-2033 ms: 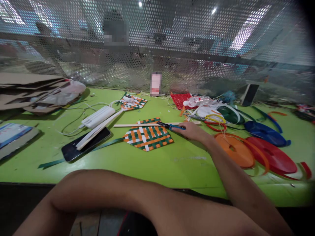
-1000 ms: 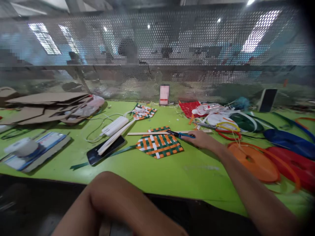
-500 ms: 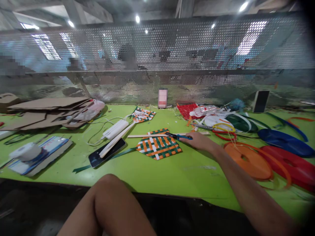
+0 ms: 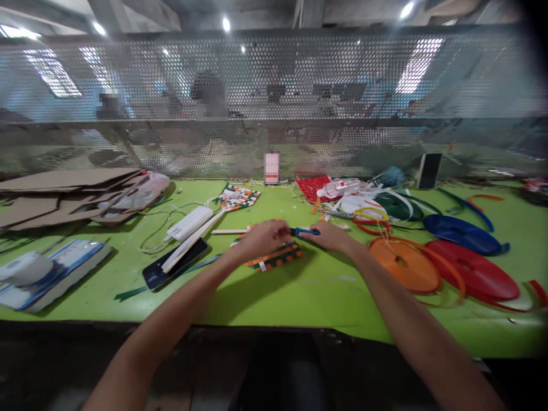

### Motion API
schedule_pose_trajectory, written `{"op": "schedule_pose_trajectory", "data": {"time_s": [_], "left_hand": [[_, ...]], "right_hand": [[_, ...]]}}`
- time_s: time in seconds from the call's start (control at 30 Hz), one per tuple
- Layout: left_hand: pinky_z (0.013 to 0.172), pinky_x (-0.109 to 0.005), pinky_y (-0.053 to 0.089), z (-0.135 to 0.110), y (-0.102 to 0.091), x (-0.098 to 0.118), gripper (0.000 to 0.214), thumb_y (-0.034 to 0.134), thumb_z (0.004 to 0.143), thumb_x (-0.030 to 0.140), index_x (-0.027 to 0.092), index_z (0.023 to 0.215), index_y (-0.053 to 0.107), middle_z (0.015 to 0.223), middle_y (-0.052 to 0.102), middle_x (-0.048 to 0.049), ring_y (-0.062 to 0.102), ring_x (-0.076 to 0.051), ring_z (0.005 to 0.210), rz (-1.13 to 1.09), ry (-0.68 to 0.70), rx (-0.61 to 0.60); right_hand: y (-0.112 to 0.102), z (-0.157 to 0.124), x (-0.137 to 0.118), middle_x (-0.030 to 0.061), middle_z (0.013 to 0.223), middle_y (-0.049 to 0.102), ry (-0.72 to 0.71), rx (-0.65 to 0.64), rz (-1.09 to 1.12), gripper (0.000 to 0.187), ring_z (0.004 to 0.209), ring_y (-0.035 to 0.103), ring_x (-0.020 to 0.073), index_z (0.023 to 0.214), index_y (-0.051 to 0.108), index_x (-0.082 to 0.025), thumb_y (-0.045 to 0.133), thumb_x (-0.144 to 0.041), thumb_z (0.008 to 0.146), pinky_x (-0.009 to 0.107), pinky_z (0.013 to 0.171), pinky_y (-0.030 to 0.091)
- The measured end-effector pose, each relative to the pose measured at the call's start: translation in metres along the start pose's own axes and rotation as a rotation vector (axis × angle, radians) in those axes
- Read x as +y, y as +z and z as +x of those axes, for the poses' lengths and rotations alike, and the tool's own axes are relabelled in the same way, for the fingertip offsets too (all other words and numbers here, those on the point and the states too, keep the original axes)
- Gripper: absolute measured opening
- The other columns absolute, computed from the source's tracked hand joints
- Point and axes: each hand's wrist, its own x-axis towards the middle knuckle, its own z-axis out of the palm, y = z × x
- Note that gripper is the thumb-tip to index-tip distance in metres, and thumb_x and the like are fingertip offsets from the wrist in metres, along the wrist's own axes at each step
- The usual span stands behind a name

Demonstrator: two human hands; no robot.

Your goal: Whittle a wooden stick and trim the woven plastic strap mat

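A woven mat (image 4: 278, 256) of orange, green and white strips lies on the green table (image 4: 274, 291). My left hand (image 4: 263, 237) reaches over the mat with its fingers curled, covering most of it; whether it grips anything is unclear. My right hand (image 4: 329, 235) rests just right of the mat, closed on blue-handled scissors (image 4: 305, 232) whose blades point left toward my left hand. A thin wooden stick (image 4: 229, 231) lies on the table behind the mat.
A phone (image 4: 174, 264) and a white power bank (image 4: 188, 222) with cable lie to the left, with cardboard sheets (image 4: 64, 191) beyond. Orange (image 4: 405, 262), red (image 4: 471, 268) and blue (image 4: 460, 231) strap rolls sit on the right. A perforated metal screen (image 4: 274, 103) closes off the far edge.
My left arm has come up from near my body and reached forward onto the woven mat. My right hand has stayed by the mat with the scissors.
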Motion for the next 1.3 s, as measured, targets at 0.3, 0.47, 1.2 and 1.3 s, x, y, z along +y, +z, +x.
{"op": "schedule_pose_trajectory", "data": {"time_s": [0.3,0.47,1.2,1.3], "left_hand": [[0.093,-0.034,0.046,0.016,0.002,-0.08,0.029,0.06,0.098,0.044,0.017,0.107,0.066,0.117,0.067,-0.0134,0.062,-0.027,0.108,0.15,-0.186,-0.029],[0.084,-0.033,0.046,0.015,0.002,-0.074,0.024,0.062,0.095,0.041,0.017,0.1,0.067,0.108,0.07,-0.0131,0.064,-0.026,0.1,0.139,-0.136,0.028],[0.074,-0.036,0.042,0.004,-0.015,-0.056,0.055,0.036,0.103,0.062,0.024,0.1,0.074,0.098,0.076,-0.0126,0.068,-0.03,0.089,0.315,-0.329,0.199],[0.072,-0.034,0.038,0.005,-0.019,-0.061,0.054,0.033,0.104,0.062,0.023,0.097,0.071,0.093,0.073,-0.0118,0.065,-0.029,0.087,0.306,-0.41,0.332]], "right_hand": [[-0.001,-0.002,-0.003,0.0091,0.084,0.072,-0.001,0.063,-0.02,0.062,0.073,0.062,0.0244,0.086,0.069,-0.022,0.046,-0.078,0.095,0.031,0.06,0.033],[0.003,-0.001,-0.004,0.0103,0.092,0.073,-0.003,0.163,0.016,0.053,0.079,0.063,0.0263,0.098,0.072,-0.022,0.05,-0.07,0.097,0.031,0.063,0.034],[0.023,0.002,-0.013,0.003,0.08,0.066,-0.034,0.572,0.457,0.042,0.062,0.061,0.0198,0.102,0.053,-0.026,0.044,-0.066,0.103,0.034,0.064,0.047],[0.02,-0.001,-0.013,0.0038,0.083,0.065,-0.064,0.763,0.401,0.041,0.07,0.064,0.0216,0.109,0.055,-0.025,0.044,-0.065,0.104,0.036,0.067,0.049]]}}
